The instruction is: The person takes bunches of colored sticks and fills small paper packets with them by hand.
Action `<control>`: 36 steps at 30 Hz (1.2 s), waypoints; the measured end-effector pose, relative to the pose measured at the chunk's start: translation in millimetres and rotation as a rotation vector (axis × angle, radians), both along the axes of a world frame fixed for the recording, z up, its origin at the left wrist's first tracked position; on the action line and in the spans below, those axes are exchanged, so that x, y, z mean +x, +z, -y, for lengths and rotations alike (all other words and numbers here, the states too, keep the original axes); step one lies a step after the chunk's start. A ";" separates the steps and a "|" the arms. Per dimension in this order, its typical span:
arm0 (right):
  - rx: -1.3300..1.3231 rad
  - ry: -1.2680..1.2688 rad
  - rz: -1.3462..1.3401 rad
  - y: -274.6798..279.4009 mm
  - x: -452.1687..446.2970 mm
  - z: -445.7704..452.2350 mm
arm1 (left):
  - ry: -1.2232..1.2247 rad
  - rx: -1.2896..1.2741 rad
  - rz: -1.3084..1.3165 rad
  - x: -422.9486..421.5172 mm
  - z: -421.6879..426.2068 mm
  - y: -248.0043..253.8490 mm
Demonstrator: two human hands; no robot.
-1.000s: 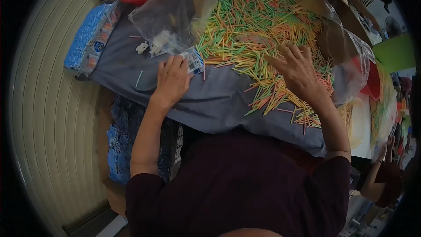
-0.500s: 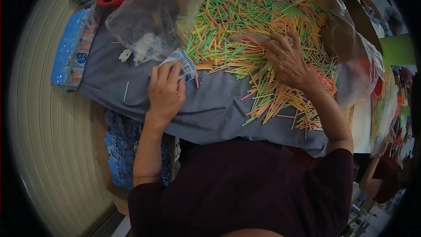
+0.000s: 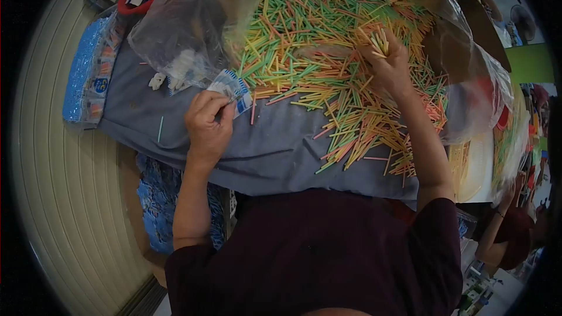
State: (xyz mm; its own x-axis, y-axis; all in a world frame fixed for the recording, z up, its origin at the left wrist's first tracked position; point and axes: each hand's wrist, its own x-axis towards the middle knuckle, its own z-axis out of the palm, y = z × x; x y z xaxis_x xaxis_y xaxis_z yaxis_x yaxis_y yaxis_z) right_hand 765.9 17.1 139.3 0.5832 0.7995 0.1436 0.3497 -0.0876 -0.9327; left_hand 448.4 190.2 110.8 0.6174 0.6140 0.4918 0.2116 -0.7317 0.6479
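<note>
My left hand (image 3: pixel 206 129) pinches the lower edge of a small clear, blue-and-white printed packet (image 3: pixel 234 86) at the left border of the stick pile. My right hand (image 3: pixel 391 69) is closed around a bunch of thin coloured sticks (image 3: pixel 380 42), whose pale ends poke up from the fingers. Beneath and around that hand spreads a large pile of green, yellow, orange and pink sticks (image 3: pixel 322 17). A single pink stick (image 3: pixel 253 110) lies beside the packet, and a green stick (image 3: pixel 160 129) rests farther left on the grey cloth (image 3: pixel 257 146).
Clear plastic sheeting (image 3: pixel 170 29) bunches up left of the pile, with more plastic (image 3: pixel 477 76) on the right. At the far left are a blue pack (image 3: pixel 88 67) of packets, a red basket (image 3: pixel 126 8) and a dark cylinder (image 3: pixel 96 1). Another person's arm (image 3: pixel 497 228) shows at right.
My right hand has turned over and closed, and a bunch of sticks now shows in it. The left fingers have shifted into a pinch on the packet, which stands more open.
</note>
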 end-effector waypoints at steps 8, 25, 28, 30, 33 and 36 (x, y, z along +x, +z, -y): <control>0.024 -0.039 -0.037 -7.2 19.4 -2.0 | 0.002 0.005 -0.144 -7.7 -3.5 12.9; 0.249 -0.064 -0.397 -10.4 23.3 21.9 | -0.036 -0.188 -0.139 -16.2 -12.0 12.9; 0.496 0.095 -0.641 -18.6 40.2 29.6 | 0.016 -0.131 -0.037 -16.1 -7.0 20.0; 0.539 0.083 -0.758 -6.3 34.1 39.1 | 0.039 0.029 0.010 -8.1 1.6 32.8; 0.574 0.102 -0.937 -3.5 17.8 33.2 | -0.064 0.012 0.081 34.2 41.9 44.7; 0.608 0.222 -0.930 6.2 -1.0 30.9 | -0.225 -0.253 0.194 82.3 63.9 28.5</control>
State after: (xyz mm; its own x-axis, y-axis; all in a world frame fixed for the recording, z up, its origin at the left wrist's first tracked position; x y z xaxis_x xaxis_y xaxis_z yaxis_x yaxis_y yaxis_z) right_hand 764.9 -13.7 145.5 0.5209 0.8439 0.1286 -0.5500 0.4470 -0.7054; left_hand 530.8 126.3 139.3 0.6606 0.5909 0.4631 -0.0800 -0.5579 0.8260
